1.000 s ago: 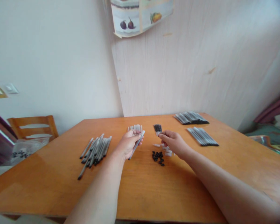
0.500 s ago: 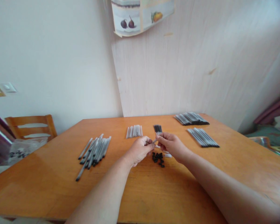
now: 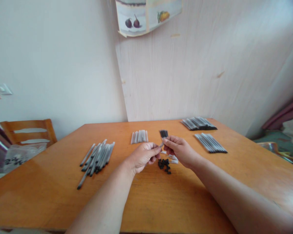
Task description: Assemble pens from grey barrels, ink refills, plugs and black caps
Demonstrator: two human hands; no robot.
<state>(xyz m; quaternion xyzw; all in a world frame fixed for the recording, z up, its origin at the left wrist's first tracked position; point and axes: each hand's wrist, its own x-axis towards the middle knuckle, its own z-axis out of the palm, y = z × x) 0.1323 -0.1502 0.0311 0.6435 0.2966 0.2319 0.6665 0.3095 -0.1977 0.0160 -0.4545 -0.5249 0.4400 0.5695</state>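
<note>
Gripping a slim grey tube (image 3: 161,145) above the middle of the wooden surface (image 3: 161,204), the two hands met almost fingertip to fingertip. The left hand (image 3: 146,156) was curled nearly closed, its thumb and forefinger around the tube, most of which the palm and fingers hid. The right hand (image 3: 176,147) had its thumb and fingertips pinched together at the tube's far end; whether they also held some smaller piece could not be told.

Just below the hands lay a little heap of black caps (image 3: 164,164), with a few small white pieces (image 3: 173,160) beside it, partly covered by the right hand. Beyond the hands were a row of pale tubes (image 3: 139,136) and, to its right, a bundle of dark rods (image 3: 163,133). Well off to the left sat a loose pile of black-ended tubes (image 3: 99,159), one jutting nearer. On the right lay two neat batches of similar tubes, the nearer batch (image 3: 210,143) and the farther batch (image 3: 198,123), black ends facing the person.
</note>
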